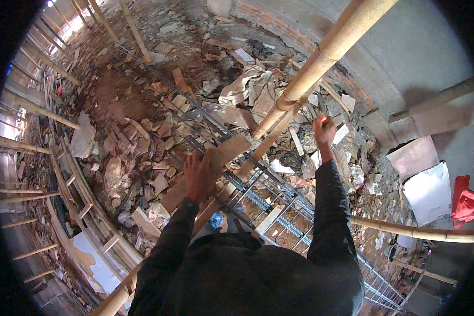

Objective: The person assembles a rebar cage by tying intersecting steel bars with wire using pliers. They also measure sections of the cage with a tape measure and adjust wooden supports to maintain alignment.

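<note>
A short wooden plank (233, 149) lies slantwise across a steel rebar cage (268, 197) in front of me. My left hand (198, 176) grips this plank near its middle, fingers hooked over the far edge and pressed on the wood. Out to the right, raised over the rubble, my right hand (325, 138) is closed around a red-handled tool (321, 121); its head is too small and blurred to make out. A second narrow board (279, 131) slants up from the cage, just right of the plank's end, beside a thick bamboo pole (321, 60).
Broken brick and stone rubble (142, 142) covers the ground, with a crumpled cloth (247, 87) on it. A wooden ladder (92, 203) and several bamboo props (39, 110) stand left. At right are a horizontal bamboo pole (411, 230), white sheet (429, 192) and red bag (466, 205).
</note>
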The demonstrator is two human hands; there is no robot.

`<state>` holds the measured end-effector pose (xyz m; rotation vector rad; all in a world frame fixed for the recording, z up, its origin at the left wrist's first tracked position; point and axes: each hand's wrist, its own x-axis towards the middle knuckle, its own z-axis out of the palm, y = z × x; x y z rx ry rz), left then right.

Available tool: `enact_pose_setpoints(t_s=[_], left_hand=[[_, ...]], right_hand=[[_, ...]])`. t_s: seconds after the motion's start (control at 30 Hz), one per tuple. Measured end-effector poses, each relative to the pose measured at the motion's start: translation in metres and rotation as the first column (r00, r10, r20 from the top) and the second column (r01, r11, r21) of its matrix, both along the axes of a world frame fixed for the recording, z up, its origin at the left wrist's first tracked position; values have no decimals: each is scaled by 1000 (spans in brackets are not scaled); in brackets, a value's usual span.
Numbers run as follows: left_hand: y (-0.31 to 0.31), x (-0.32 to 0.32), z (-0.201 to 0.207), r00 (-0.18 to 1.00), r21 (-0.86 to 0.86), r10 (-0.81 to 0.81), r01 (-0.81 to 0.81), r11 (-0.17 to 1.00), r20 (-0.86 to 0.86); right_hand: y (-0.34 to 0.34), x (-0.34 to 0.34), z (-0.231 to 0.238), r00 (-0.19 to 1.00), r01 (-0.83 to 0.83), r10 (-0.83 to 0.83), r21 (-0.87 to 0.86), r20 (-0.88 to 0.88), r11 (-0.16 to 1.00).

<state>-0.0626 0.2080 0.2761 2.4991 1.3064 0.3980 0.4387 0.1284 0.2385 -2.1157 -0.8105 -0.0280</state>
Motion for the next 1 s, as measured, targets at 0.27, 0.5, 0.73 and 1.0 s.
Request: enact_pose_setpoints(t_s=[0.27,0.5,0.73,1.0], left_hand=[[0,-2,5,999,-51,5,-3,999,43],[7,-3,-7,999,-36,-43,43,998,19],[7,-7,-7,995,-48,-56,52,997,-84],[5,-6,-12,994,2,-43,44,999,105]], right_hand=[[-39,4,3,978,207,-205,-249,34,946],[4,31,26,889,-451,428,-154,-160,879],[20,32,29,995,-39,63,-282,79,959],[-14,37,18,951,-159,273,-529,143,833]])
